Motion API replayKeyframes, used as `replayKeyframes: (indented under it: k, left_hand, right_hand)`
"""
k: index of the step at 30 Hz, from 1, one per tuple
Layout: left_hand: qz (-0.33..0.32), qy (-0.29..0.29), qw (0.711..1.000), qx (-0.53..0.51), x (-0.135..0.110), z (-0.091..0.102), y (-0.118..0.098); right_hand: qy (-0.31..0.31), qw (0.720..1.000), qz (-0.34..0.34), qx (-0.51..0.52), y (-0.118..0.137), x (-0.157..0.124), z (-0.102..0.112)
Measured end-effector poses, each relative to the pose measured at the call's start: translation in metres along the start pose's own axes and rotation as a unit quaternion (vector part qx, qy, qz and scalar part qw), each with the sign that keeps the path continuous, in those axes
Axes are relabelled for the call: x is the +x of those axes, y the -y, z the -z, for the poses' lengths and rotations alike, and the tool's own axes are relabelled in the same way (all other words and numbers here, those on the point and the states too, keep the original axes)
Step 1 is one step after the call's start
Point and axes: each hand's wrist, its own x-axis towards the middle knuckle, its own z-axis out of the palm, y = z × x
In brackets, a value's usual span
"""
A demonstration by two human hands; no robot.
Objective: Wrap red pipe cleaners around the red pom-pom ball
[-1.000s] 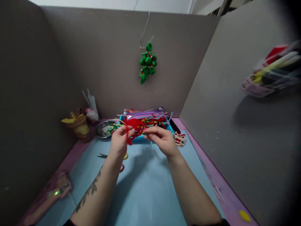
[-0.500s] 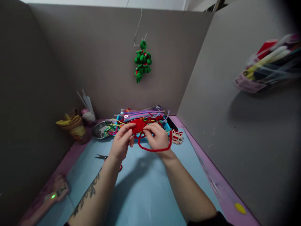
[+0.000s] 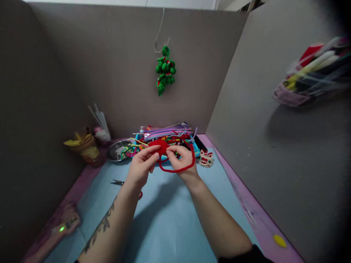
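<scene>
My left hand [image 3: 141, 165] pinches the left side of a rounded red fuzzy piece [image 3: 161, 145], which looks made of pipe cleaner. On its other side, the thumb and fingertips of my right hand [image 3: 183, 160] are closed at the edge, pinching a red pipe cleaner [image 3: 175, 171]. The stem's loose length curves below and around my right hand, its end bent upward. Both hands are raised above the blue mat [image 3: 175, 219]. Fingers cover part of the red piece. Beneath my left wrist lie scissors [image 3: 117, 182], partly hidden by the arm.
Behind my hands stands a blue basket [image 3: 196, 150] of coloured pipe cleaners. A metal bowl [image 3: 113, 152] and a pot [image 3: 89, 151] are left; a cream-and-red figure [image 3: 205, 159] sits right. A glue gun [image 3: 65, 224] lies front left. A green ornament [image 3: 165, 69] hangs on the back panel.
The pipe cleaner's loose loop has shifted left and slightly up, its end now nearer my right hand. Both hands keep their pinch, with only small finger movements.
</scene>
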Motion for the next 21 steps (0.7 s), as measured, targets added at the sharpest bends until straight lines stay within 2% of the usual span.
replayKeyframes:
  k: [5,11,15,21]
  left_hand:
    - [-0.007,-0.016,1.000,0.008,0.000,-0.001,0.002]
    - [-0.011,-0.018,0.998,0.064,-0.001,-0.001,0.001]
    - [-0.012,-0.020,0.996,0.084,-0.001,-0.004,0.002]
    - [-0.014,-0.023,0.996,0.085,0.000,-0.004,0.006]
  right_hand:
    - [0.000,0.996,-0.080,0.040,-0.002,-0.002,-0.004]
    - [-0.011,0.993,-0.115,0.034,-0.004,-0.003,-0.008]
    - [-0.040,0.994,-0.096,-0.026,-0.002,-0.004,-0.011]
    - [-0.069,0.993,-0.016,-0.092,-0.005,-0.004,-0.011]
